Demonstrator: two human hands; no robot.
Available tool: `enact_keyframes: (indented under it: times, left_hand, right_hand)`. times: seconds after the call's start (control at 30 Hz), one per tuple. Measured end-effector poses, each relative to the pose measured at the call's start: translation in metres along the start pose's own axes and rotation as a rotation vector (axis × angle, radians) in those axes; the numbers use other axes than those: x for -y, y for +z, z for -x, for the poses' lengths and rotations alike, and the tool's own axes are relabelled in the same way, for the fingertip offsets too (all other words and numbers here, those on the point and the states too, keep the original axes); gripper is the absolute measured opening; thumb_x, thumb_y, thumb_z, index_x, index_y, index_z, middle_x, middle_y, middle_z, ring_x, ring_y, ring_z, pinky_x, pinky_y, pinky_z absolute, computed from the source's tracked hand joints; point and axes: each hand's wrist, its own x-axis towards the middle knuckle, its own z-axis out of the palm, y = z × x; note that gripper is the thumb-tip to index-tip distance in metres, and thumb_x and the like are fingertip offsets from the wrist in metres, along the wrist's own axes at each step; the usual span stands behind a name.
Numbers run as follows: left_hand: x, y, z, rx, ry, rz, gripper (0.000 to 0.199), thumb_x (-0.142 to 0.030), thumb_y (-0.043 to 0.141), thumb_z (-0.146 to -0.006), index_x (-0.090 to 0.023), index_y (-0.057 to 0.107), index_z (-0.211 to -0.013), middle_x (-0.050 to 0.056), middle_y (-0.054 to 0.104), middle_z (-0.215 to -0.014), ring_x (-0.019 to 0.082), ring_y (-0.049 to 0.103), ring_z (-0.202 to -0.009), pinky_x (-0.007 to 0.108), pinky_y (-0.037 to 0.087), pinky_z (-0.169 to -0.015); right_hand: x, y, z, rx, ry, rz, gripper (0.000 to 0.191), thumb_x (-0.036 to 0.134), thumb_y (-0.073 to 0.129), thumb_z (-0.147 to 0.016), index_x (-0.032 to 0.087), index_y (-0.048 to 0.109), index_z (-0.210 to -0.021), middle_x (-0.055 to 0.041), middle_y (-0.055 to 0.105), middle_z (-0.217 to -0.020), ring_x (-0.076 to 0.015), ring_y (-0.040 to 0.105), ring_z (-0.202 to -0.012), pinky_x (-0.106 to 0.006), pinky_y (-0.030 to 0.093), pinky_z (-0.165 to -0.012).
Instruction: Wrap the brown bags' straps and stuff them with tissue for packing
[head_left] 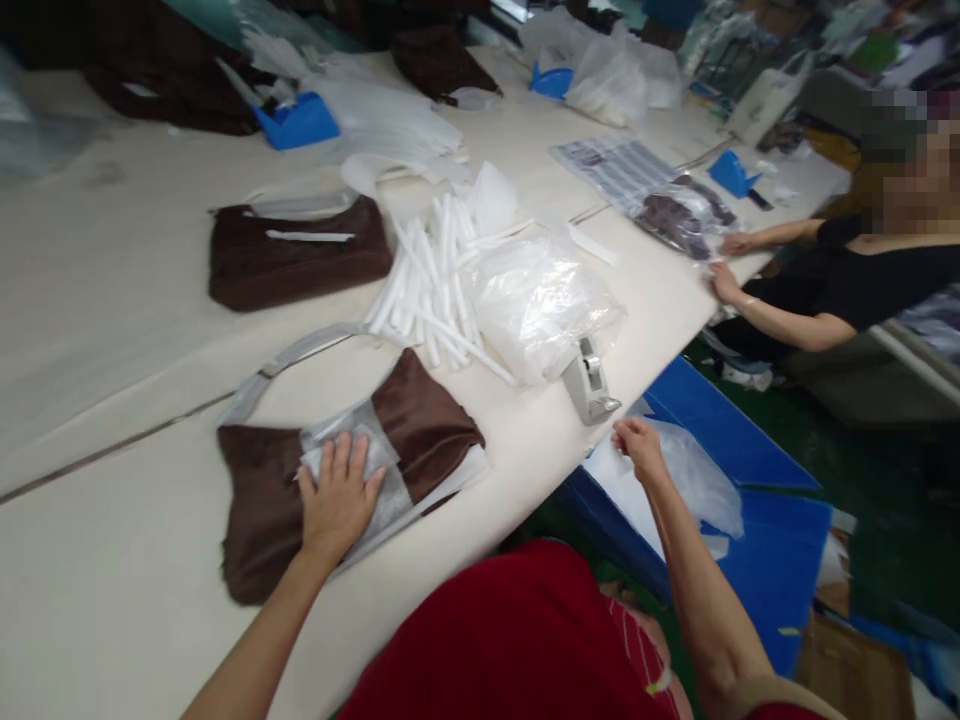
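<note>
A dark brown bag (435, 425) lies flat on the table with a translucent wrap (394, 465) around its middle and its strap covered in pale wrapping. My left hand (337, 495) rests on the wrap with fingers spread. At the table's edge my right hand (636, 442) is closed, fingertips pinched, just below a grey tape dispenser (589, 382). What it pinches, if anything, is too small to make out. Beyond the first bag lies a second brown bag (300, 260) with a white strip on it.
White rolled tubes (439, 270) and a clear plastic bag (536, 305) lie mid-table. Blue boxes (784, 550) stand below the right edge. At the right, a person (840, 260) handles a plastic-wrapped brown item (686, 215). Blue holders (300, 122) stand farther back.
</note>
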Motion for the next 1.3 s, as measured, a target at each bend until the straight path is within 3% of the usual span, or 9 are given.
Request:
enact_keyframes:
  times: [0.17, 0.3, 0.37, 0.5, 0.63, 0.8, 0.93, 1.1, 1.3]
  left_hand:
    - [0.004, 0.006, 0.003, 0.049, -0.020, -0.057, 0.057, -0.041, 0.034, -0.098, -0.016, 0.039, -0.149, 0.016, 0.033, -0.158, 0.033, 0.024, -0.147, 0.063, 0.014, -0.116]
    - [0.006, 0.010, 0.006, 0.034, -0.014, -0.059, 0.058, -0.045, 0.036, -0.098, -0.021, 0.036, -0.151, 0.014, 0.033, -0.158, 0.033, 0.024, -0.148, 0.063, 0.016, -0.116]
    - [0.006, 0.010, 0.008, 0.026, -0.010, -0.048, 0.058, -0.045, 0.037, -0.098, -0.023, 0.035, -0.151, 0.013, 0.032, -0.158, 0.032, 0.024, -0.148, 0.062, 0.016, -0.117]
    - [0.006, 0.010, 0.010, 0.004, -0.006, -0.028, 0.057, -0.045, 0.039, -0.098, -0.025, 0.034, -0.151, 0.012, 0.033, -0.158, 0.031, 0.024, -0.148, 0.060, 0.018, -0.117]
    - [0.008, 0.016, 0.012, -0.021, 0.002, -0.002, 0.057, -0.047, 0.039, -0.098, -0.026, 0.035, -0.151, 0.010, 0.034, -0.158, 0.030, 0.025, -0.147, 0.061, 0.019, -0.116]
    - [0.009, 0.023, 0.016, -0.050, 0.006, 0.019, 0.059, -0.048, 0.041, -0.098, -0.027, 0.030, -0.152, 0.010, 0.034, -0.158, 0.030, 0.024, -0.148, 0.060, 0.018, -0.117]
    - [0.008, 0.022, 0.018, -0.063, 0.003, 0.040, 0.060, -0.052, 0.041, -0.097, -0.028, 0.032, -0.152, 0.008, 0.035, -0.158, 0.029, 0.027, -0.147, 0.058, 0.020, -0.117]
    - [0.008, 0.022, 0.019, -0.073, 0.001, 0.055, 0.061, -0.055, 0.041, -0.095, -0.029, 0.035, -0.150, 0.008, 0.038, -0.157, 0.028, 0.028, -0.146, 0.056, 0.022, -0.117]
    - [0.008, 0.025, 0.021, -0.058, 0.008, 0.074, 0.060, -0.051, 0.042, -0.096, -0.021, 0.041, -0.147, 0.012, 0.038, -0.156, 0.028, 0.022, -0.149, 0.055, 0.020, -0.119]
  right_hand:
    - [-0.023, -0.016, 0.017, 0.011, 0.018, 0.171, 0.039, 0.058, 0.065, -0.054, 0.021, 0.054, -0.054, -0.0002, 0.053, -0.044, -0.0144, 0.044, -0.043, -0.027, 0.033, -0.041]
    - [0.001, 0.001, 0.043, 0.598, -0.138, 0.241, 0.043, 0.061, 0.068, -0.065, 0.018, 0.062, -0.066, 0.0003, 0.056, -0.053, -0.0144, 0.047, -0.051, -0.028, 0.039, -0.051]
    - [0.039, 0.034, 0.062, 0.917, -0.300, 0.310, 0.040, 0.057, 0.064, -0.077, 0.018, 0.063, -0.069, 0.0005, 0.056, -0.057, -0.0148, 0.050, -0.057, -0.028, 0.041, -0.058]
    - [0.128, 0.126, 0.102, 1.407, -0.588, 0.497, 0.029, 0.045, 0.057, -0.088, 0.019, 0.065, -0.079, 0.0008, 0.061, -0.069, -0.0143, 0.055, -0.068, -0.025, 0.042, -0.067]
    - [0.188, 0.218, 0.135, 1.679, -0.973, 0.850, 0.019, 0.029, 0.055, -0.089, 0.019, 0.067, -0.078, 0.0033, 0.061, -0.065, -0.0112, 0.054, -0.062, -0.022, 0.038, -0.063]
    - [0.210, 0.312, 0.167, 1.651, -1.308, 1.411, 0.013, 0.023, 0.059, -0.087, 0.021, 0.073, -0.088, 0.0009, 0.067, -0.066, -0.0148, 0.063, -0.068, -0.022, 0.040, -0.063]
    - [0.207, 0.358, 0.178, 1.533, -1.540, 1.734, 0.020, 0.025, 0.060, -0.087, 0.022, 0.074, -0.101, -0.0080, 0.075, -0.097, -0.0224, 0.069, -0.089, -0.026, 0.046, -0.068]
    - [0.193, 0.383, 0.177, 1.497, -1.640, 1.850, 0.024, 0.019, 0.060, -0.085, 0.018, 0.074, -0.105, -0.0152, 0.074, -0.106, -0.0288, 0.070, -0.098, -0.033, 0.051, -0.074]
    - [0.178, 0.401, 0.173, 1.452, -1.631, 1.808, 0.025, 0.023, 0.070, -0.077, 0.019, 0.074, -0.101, -0.0136, 0.075, -0.100, -0.0274, 0.071, -0.096, -0.034, 0.052, -0.078]
